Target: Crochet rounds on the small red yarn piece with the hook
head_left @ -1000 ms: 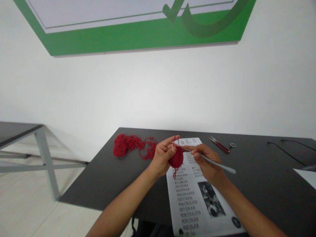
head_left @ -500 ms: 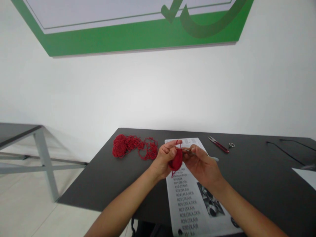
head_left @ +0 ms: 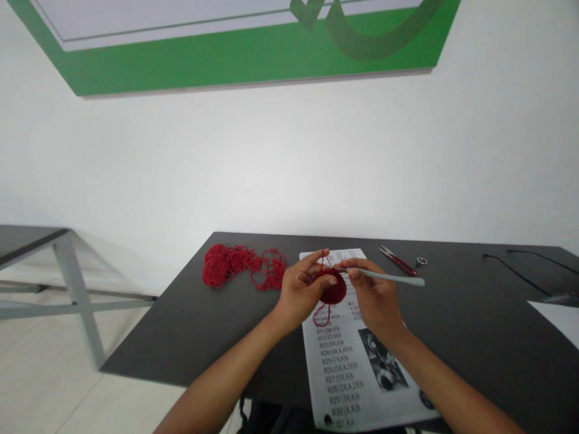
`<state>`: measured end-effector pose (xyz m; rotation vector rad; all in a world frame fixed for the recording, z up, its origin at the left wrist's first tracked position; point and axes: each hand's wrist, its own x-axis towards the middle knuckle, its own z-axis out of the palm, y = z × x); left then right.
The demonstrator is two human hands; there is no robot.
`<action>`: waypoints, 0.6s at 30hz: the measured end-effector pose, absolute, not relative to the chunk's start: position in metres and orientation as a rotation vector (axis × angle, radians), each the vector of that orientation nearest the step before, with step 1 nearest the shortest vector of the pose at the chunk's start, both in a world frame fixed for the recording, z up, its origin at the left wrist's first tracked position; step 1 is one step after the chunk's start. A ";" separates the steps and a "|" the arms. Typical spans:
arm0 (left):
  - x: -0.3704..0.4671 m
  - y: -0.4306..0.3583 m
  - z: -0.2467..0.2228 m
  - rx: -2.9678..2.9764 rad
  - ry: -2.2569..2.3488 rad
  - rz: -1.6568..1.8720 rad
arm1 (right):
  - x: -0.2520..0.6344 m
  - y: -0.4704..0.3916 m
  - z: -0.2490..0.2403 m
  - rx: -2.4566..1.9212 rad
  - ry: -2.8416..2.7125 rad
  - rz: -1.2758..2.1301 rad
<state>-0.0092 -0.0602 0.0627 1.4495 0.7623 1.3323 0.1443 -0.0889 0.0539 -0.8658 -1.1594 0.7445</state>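
Pinched in my left hand [head_left: 304,286] is a small round red crochet piece [head_left: 333,288], its flat face turned toward me. A strand of red yarn loops over my raised left forefinger, and a loose yarn tail [head_left: 322,316] dangles below the piece. My right hand [head_left: 374,295] grips a crochet hook [head_left: 392,277] with a pale grey handle pointing right. The hook's metal tip meets the top edge of the piece, where the exact stitch is too small to make out. Both hands are above a printed pattern sheet [head_left: 335,367].
To the left lies a red yarn ball [head_left: 216,265] with tangled loose yarn [head_left: 269,268]. Behind my right hand are red-handled thread snips [head_left: 398,260] and a small ring [head_left: 421,261]. Eyeglasses [head_left: 520,274] and white paper [head_left: 554,325] lie at the right of the dark table [head_left: 235,337].
The crochet piece has turned to show its round face, and its tail hangs more freely. The hook's handle has swung out, showing more of its length to the right.
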 end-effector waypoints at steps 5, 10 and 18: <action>-0.009 -0.061 0.064 1.333 0.722 1.298 | 0.144 -0.091 0.055 -0.837 -1.204 0.641; -0.011 -0.059 0.067 1.348 0.715 1.313 | 0.147 -0.093 0.058 -0.812 -1.274 0.572; -0.012 -0.060 0.066 1.614 0.842 1.387 | 0.149 -0.094 0.056 -0.764 -1.459 0.379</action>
